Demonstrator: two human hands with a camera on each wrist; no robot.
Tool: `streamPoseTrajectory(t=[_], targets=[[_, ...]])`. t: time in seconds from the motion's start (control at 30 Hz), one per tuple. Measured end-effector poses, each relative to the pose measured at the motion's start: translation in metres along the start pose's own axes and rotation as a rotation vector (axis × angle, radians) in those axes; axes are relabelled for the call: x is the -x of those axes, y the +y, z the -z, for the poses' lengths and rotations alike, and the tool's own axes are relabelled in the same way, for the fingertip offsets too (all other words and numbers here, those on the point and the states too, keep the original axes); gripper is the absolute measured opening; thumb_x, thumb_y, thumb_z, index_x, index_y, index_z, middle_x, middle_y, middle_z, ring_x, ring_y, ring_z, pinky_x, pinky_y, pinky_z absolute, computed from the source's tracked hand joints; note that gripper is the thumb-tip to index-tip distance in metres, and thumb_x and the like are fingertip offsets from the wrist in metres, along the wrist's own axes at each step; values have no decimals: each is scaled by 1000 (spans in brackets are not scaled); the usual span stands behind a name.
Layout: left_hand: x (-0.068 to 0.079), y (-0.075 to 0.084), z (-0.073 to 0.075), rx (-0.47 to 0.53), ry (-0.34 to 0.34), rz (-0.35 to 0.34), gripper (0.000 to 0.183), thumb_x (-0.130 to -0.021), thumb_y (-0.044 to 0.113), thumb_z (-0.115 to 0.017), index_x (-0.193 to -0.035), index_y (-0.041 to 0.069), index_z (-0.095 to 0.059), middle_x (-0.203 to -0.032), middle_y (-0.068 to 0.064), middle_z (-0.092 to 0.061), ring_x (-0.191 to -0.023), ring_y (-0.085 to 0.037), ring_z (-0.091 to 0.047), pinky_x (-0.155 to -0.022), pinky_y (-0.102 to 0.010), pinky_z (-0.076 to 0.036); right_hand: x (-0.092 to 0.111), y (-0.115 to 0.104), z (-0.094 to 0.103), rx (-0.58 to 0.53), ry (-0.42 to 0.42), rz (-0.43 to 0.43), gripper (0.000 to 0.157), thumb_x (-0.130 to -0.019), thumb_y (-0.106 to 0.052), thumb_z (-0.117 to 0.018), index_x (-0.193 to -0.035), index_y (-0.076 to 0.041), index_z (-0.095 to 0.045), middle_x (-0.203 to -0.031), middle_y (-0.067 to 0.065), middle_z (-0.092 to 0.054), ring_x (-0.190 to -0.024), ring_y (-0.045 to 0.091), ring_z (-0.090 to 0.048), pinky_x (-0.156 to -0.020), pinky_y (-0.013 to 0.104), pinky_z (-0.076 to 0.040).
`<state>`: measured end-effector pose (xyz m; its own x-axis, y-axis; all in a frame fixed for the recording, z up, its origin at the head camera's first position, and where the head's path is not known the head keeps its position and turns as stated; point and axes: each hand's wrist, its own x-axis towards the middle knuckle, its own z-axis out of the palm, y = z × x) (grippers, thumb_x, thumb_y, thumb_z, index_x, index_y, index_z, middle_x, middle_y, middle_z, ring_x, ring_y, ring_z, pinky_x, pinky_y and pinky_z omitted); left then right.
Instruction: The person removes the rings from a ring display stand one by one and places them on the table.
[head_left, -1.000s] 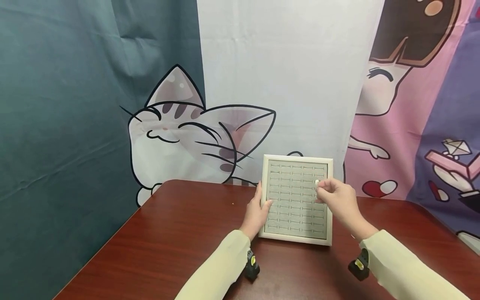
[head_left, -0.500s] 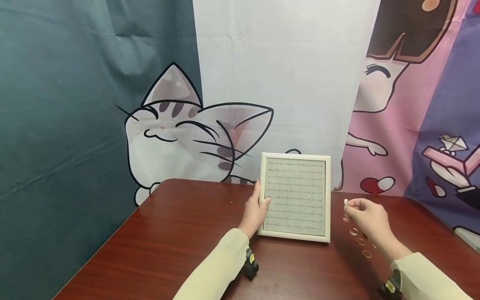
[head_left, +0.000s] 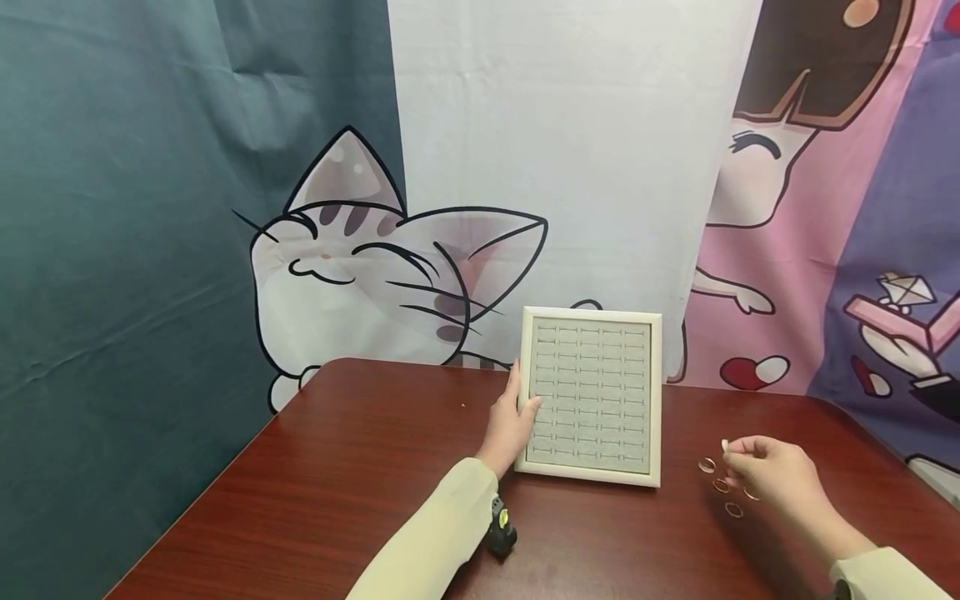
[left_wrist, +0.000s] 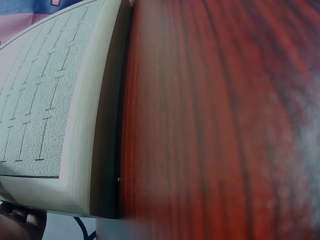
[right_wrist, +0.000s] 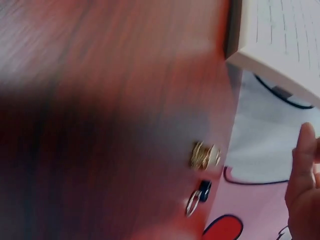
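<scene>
In the head view, my left hand (head_left: 512,423) grips the left edge of a cream-framed ring display board (head_left: 588,396), thumb on the front. The board leans back, its grey slotted face towards me. My right hand (head_left: 780,479) is right of the board, low over several thin gold-coloured rings (head_left: 734,509) on the table. Thumb and index finger pinch a small pale thing (head_left: 725,446), too small to identify. In the right wrist view, a wide gold ring (right_wrist: 202,156) and a ring with a dark stone (right_wrist: 200,196) lie near the table edge.
The dark red wooden table (head_left: 360,467) has rounded far corners. Right behind it hangs a cartoon-printed cloth backdrop (head_left: 480,125). A tiny pale speck (head_left: 463,405) lies on the table left of the board.
My right hand has moved from the board's face to the right and down over the rings, which have come into view. The left hand keeps its grip on the board.
</scene>
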<state>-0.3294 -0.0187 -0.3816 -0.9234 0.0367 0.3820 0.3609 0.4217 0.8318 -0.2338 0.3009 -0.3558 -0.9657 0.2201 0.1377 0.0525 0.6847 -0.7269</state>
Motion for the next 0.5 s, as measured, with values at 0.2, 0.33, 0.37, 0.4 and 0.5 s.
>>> streamPoseTrajectory(t=[0.2,0.33,0.37,0.4,0.5], targets=[[1,1,0,-3,3,3,70,-93,19,-56,-150,26,-15,-135,-14,-50,-109,-24,-56,-94,-41,-43,3,17,9,29,-66,-35,25,-85,-17,-60,-89,7,-65,-65,-2,-67,-58,6,-62,-54,21,-47],[1,1,0,-3,5,3,70,-93,19,-55,-150,25,-15,-136,-13,-49,-110,-24,-56,-94,-40,-42,4,26,11,-5,-97,-55,24,-84,-12,-58,-89,11,-63,-70,2,-66,-59,8,-63,-56,22,-51],[1,1,0,-2,4,2,70,-93,19,-55,-150,25,-15,-136,-13,-49,-110,-24,-56,-94,-40,-43,5,28,12,-21,-108,-62,25,-84,-11,-58,-89,13,-63,-71,2,-66,-59,9,-64,-57,23,-51],[1,1,0,0,2,2,70,-93,19,-55,-150,25,-15,-136,-13,-49,-109,-23,-56,-94,-40,-43,5,30,12,-32,-114,-69,25,-84,-10,-57,-89,13,-62,-71,3,-66,-59,9,-64,-58,23,-52],[0,1,0,4,-1,1,70,-94,19,-55,-150,26,-15,-136,-13,-49,-108,-23,-56,-94,-40,-43,6,35,13,-25,-126,-93,24,-84,-13,-58,-87,11,-63,-69,1,-66,-59,9,-64,-58,23,-51]])
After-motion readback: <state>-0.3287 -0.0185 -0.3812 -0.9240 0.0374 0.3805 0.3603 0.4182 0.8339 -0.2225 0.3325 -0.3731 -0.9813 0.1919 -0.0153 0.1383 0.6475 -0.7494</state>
